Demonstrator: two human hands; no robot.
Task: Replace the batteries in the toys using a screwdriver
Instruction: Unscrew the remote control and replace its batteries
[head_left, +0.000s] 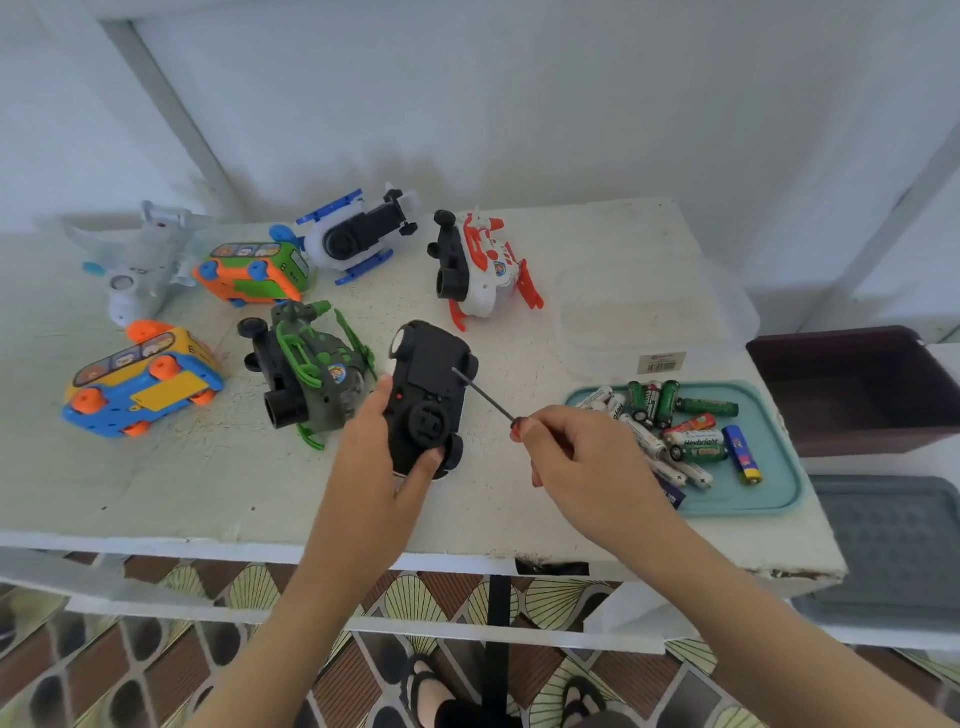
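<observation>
Your left hand (374, 447) gripped the black toy car (431, 374), belly-up on the surface (623, 234) left of the teal battery tray (769, 499), steadying it, I judge, so the screwdriver (483, 397) pinched in your right hand (587, 462) could bear squarely on its underside.

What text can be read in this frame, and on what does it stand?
"Hevbright": white battery in the tray.
"BUS", faint: green bus.
Label on the clear box: print too small to read.
Green batteries: print blurred.
Black car, screwdriver: no text shows.
</observation>
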